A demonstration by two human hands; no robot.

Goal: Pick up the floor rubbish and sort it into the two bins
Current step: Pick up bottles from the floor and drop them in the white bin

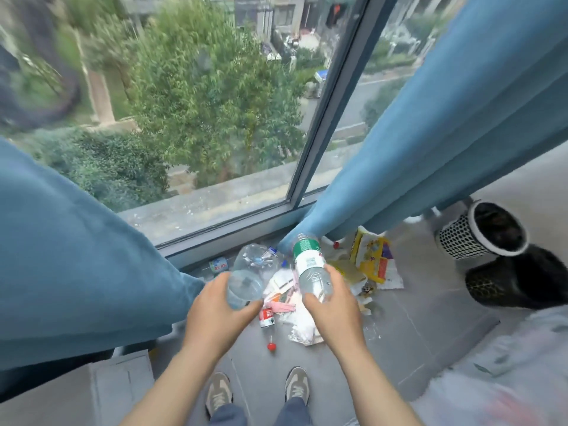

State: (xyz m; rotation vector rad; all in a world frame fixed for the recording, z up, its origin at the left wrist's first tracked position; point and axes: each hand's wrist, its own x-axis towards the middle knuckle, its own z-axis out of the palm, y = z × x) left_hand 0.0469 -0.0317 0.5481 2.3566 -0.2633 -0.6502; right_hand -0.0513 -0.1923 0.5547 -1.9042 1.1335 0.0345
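Over the rubbish pile (pixel 302 325), the left hand (pixel 215 316) curls its fingers round a clear bottle (pixel 249 276), the right hand (pixel 335 316) round a green-labelled bottle (pixel 309 267). A white mesh bin (pixel 461 238) and a black bin (pixel 519 279) stand right of the pile; a blue curtain (pixel 430 133) overhangs its far edge.

Blue curtains (pixel 455 124) frame a window (pixel 324 118); outside stand leafy trees (pixel 209 96) and, perhaps, buildings (pixel 285 13).

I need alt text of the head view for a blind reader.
The left hand grips a clear bottle, the right hand a green-labelled bottle, above floor rubbish. A white bin and a black bin stand at right.
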